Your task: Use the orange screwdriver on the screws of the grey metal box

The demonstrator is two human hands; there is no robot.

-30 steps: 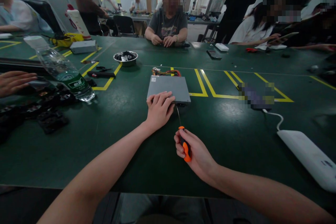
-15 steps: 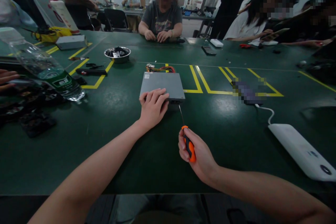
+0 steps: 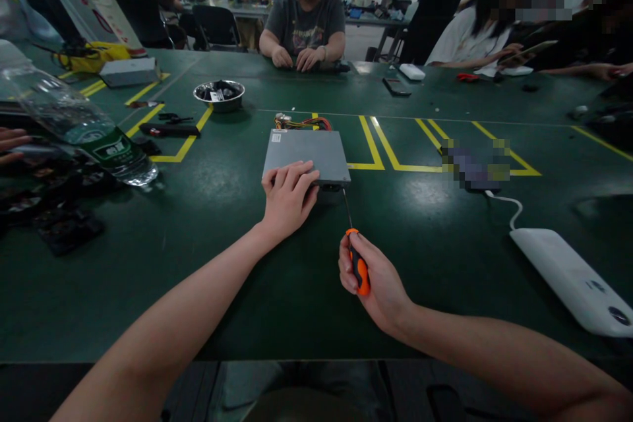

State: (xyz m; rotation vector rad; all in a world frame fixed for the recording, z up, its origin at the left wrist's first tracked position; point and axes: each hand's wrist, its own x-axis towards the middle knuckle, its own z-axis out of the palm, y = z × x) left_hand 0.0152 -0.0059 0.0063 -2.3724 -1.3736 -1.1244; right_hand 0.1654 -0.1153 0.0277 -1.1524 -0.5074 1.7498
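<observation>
A flat grey metal box [image 3: 306, 151] lies on the green table [image 3: 247, 264], with coloured wires [image 3: 301, 122] at its far end. My left hand [image 3: 287, 199] rests on the box's near left corner, fingers laid flat over the lid. My right hand [image 3: 372, 282] is closed round the orange and black handle of a screwdriver [image 3: 357, 262]. Its thin shaft points away from me, and the tip meets the near edge of the box.
A plastic water bottle [image 3: 84, 128] lies at the left beside black parts [image 3: 59, 224]. A metal bowl [image 3: 219, 93] and black tools sit further back. A white power bank [image 3: 568, 277] with cable lies at the right. Other people sit across the table.
The view shifted slightly. My right hand with the screwdriver moved a little to the right along the box's near edge. My left hand stays on the box.
</observation>
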